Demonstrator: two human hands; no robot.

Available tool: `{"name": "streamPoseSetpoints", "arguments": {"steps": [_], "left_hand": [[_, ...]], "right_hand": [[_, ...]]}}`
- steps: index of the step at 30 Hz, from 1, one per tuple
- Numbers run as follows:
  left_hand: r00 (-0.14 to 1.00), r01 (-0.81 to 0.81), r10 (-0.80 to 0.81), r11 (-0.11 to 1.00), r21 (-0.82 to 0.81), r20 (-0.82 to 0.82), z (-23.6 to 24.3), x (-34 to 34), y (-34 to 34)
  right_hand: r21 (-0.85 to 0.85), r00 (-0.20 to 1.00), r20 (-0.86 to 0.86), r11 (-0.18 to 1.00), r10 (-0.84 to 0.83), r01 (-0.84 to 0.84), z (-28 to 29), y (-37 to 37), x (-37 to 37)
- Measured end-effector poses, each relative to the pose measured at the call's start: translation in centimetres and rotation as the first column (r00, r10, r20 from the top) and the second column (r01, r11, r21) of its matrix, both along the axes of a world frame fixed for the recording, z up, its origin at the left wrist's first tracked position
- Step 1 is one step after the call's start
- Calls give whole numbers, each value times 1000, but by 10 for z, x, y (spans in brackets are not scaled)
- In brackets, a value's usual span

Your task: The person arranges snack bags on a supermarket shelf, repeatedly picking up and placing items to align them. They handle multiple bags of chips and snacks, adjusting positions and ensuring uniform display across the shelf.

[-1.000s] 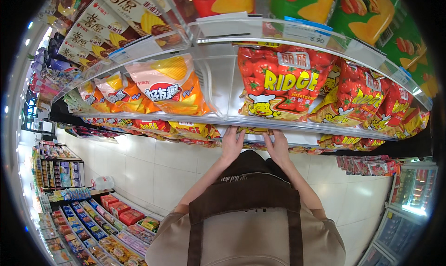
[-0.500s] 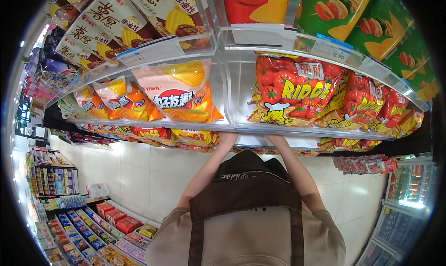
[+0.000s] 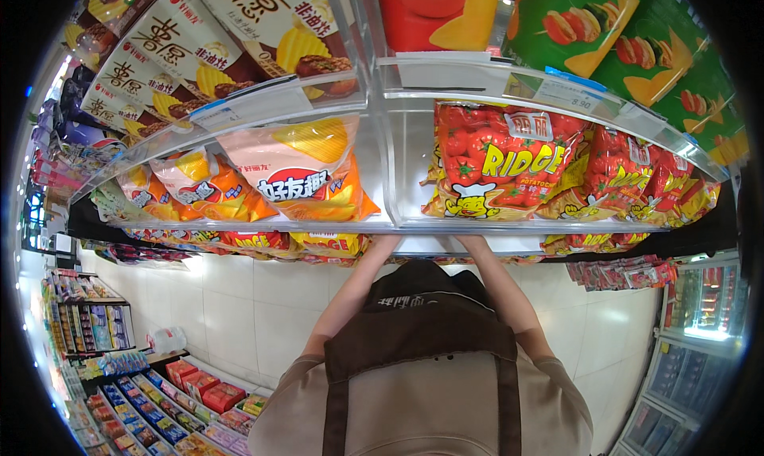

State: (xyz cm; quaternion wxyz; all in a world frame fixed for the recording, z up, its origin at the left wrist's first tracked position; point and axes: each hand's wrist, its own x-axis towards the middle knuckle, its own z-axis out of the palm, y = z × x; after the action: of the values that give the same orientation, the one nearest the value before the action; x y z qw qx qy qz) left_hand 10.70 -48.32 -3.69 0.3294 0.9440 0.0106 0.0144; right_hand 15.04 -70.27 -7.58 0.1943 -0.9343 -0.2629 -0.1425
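Grip of left hand (image 3: 387, 240), right hand (image 3: 471, 240) hidden beneath shelf (image 3: 402, 227), can't discern state; glossy yellow bag (image 3: 326, 243) nearby.

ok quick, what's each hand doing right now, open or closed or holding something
Left hand: under the shelf, fingers hidden, so its grip cannot be told.
Right hand: also under the shelf, fingers hidden, cannot be told.

We get a bright, mostly even view, with white glare on the floor tiles (image 3: 231, 313), a glowing strip (image 3: 708, 333) in the fridge (image 3: 711, 297), glossy highlights on the chip bags (image 3: 501, 161), and the clear shelf front (image 3: 521, 82) bowing toward a black rim, while small goods (image 3: 99, 325) at far left look soft.
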Motion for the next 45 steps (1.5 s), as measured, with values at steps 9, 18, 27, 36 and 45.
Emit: {"name": "streamPoseSetpoints", "arguments": {"steps": [9,18,27,36,45], "left_hand": [[999,-34,34,998,45,18,33,-20,-17],[887,305,-287,952,8,363,57,-49,-101],[910,373,-320,909,-183,265,40,-23,-170],[973,231,-218,936,-266,80,28,-14,-205],[984,160,-130,944,-288,122,36,-20,-203]], "right_hand": [[194,899,-428,961,-97,197,72,-10,-44],[515,933,-301,790,-195,331,93,-80,-105],[590,859,-180,646,-480,485,95,-144,-102],[573,862,-318,644,-394,506,89,-166,-75],[571,887,-300,679,-350,461,86,-163,-74]]}}
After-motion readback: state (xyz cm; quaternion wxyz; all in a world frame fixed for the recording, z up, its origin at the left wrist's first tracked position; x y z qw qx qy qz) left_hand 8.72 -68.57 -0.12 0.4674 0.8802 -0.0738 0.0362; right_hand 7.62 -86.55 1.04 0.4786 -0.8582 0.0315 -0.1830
